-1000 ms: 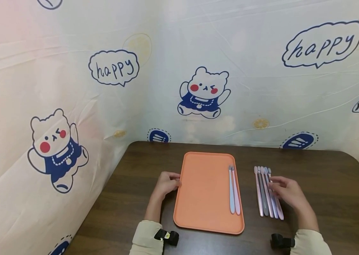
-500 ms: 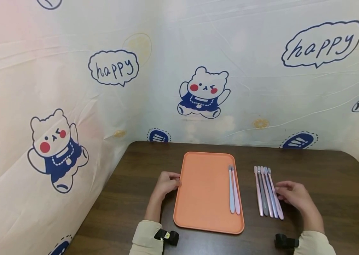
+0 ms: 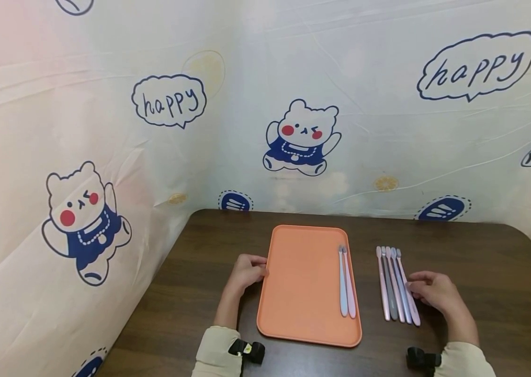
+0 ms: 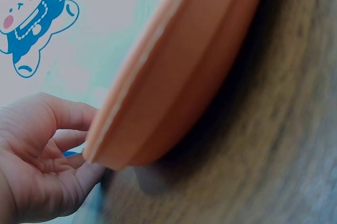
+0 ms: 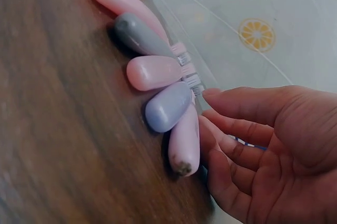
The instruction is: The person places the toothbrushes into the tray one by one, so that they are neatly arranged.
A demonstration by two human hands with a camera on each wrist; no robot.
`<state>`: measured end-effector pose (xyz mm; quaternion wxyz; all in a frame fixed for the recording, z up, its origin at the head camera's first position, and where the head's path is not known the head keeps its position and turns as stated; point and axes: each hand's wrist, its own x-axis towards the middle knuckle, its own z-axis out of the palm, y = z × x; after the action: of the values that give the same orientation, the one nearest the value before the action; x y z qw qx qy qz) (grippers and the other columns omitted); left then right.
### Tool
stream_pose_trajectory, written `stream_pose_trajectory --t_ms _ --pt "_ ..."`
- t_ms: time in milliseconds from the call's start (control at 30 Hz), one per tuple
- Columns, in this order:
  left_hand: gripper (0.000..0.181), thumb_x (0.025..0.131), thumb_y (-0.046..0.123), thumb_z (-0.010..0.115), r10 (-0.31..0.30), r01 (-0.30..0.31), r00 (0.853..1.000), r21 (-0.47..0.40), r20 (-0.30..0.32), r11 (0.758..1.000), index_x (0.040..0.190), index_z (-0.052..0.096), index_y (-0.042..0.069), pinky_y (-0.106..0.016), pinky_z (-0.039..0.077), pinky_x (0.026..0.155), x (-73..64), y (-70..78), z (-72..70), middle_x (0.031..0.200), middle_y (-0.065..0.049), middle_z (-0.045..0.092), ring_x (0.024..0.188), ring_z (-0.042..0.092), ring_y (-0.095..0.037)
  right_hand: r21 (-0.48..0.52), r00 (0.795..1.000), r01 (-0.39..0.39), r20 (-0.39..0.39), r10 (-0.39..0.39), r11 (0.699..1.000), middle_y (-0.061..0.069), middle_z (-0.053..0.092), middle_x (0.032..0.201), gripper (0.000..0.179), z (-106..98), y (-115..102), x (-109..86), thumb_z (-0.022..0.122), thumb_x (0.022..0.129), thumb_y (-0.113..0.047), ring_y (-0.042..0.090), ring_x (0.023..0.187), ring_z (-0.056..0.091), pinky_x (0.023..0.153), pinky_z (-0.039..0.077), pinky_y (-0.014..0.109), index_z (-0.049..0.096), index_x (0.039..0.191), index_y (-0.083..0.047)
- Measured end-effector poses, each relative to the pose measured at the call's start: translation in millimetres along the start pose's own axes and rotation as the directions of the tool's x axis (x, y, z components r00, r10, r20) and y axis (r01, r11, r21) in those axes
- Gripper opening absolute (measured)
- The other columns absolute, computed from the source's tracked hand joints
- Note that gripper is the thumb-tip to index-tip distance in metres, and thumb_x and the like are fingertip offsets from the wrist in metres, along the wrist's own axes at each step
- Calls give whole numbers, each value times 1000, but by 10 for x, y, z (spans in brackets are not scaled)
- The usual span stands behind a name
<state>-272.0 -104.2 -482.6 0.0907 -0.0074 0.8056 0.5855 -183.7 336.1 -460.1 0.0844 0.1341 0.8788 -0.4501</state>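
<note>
Currently pinching the orange tray (image 3: 300, 283) by its left rim with the left hand (image 3: 246, 269). Touching the rightmost toothbrush (image 5: 185, 137) on the table (image 3: 218, 235) with the right hand's (image 3: 436, 289) grip apart. Reads "happy" twice across the backdrop (image 3: 364, 125)

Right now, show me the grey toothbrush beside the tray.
The grey toothbrush, second from left in the head view's row; the others: three pink ones, one bluish one.
</note>
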Motion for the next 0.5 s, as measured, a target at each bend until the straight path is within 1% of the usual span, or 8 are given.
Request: stream_pose_trajectory --t_ms 100,267,367,433,500 --pt "30 81 -6 65 6 -6 1000 -3 7 1000 110 71 -12 -28 59 68 1 6 -7 96 -18 75 76 66 -11 -14 1000 -8 -4 8 1000 11 72 93 49 5 6 6 66 95 -18 14 81 63 69 55 27 55 129 15" --pt "31 82 -6 65 -11 11 1000 -7 2 1000 111 71 -11 -28 59 69 -10 20 -4 100 -20 75 77 67 -12 -42 1000 -23 -13 23 999 18 71 100 51 10 4 13 71 93 -18 16 83 62 72 57 29 55 130 14" --pt "31 82 -6 65 -19 19 1000 1 -4 1000 112 71 -11 -28 58 68 -9 19 5 101 -21 75 76 67 -13 -47 1000 -23 -15 22 999 18 71 99 50 11 2 15 71 92 -15 17 83 62 71 56 29 55 130 14" --pt "31 82 -6 66 -14 14 1000 6 -5 1000 112 71 -11 -29 59 68 -12 26 8 102 -22 75 77 67 -13 -50 1000 -22 -17 21 998 16 72 97 48 13 4 17 70 92 -13 16 83 62 70 54 28 55 129 14" --pt "31 82 -6 66 -17 17 1000 -1 -6 1000 112 71 -11 -30 59 69 -17 30 5 102 -22 75 78 67 -14 -50 1000 -24 -19 23 998 14 72 95 47 15 7 19 70 92 -12 16 82 62 69 53 27 55 129 14"
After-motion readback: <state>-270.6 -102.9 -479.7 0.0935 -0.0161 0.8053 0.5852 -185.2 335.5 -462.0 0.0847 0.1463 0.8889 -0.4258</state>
